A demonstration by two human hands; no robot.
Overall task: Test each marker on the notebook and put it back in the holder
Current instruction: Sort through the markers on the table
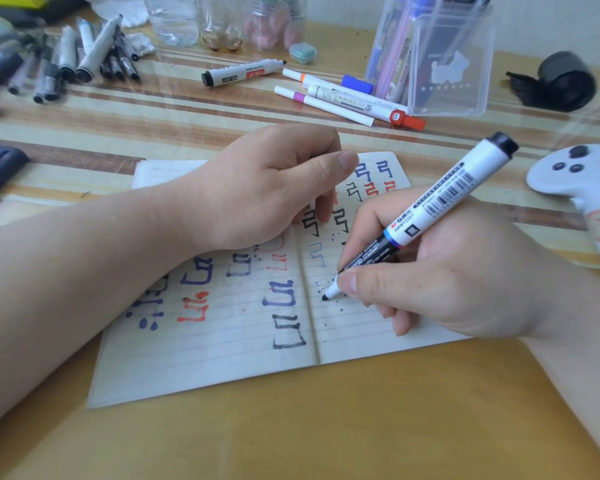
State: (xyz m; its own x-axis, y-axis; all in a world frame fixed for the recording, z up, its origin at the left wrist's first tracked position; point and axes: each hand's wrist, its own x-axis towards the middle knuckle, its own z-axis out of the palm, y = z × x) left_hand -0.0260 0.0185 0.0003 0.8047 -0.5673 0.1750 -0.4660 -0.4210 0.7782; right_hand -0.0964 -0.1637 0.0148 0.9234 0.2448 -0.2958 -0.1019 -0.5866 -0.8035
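An open lined notebook [222, 358] lies in front of me, covered in black, blue and red test marks. My right hand [440, 278] grips a white marker [437, 202] with a black end; its tip touches the right page among small black dots. My left hand [264, 188] rests on the upper part of the notebook with fingers loosely curled, and I cannot see anything in it. A clear plastic holder [444, 60] with several markers stands at the back right.
Loose markers lie on the striped table: a black-tipped one [243, 72], and white ones with purple, orange and red parts [354, 98]. A pile of pens [77, 57] sits at back left. Clear bottles [222, 19], a black roll [565, 81] and a white controller [582, 188] surround the notebook.
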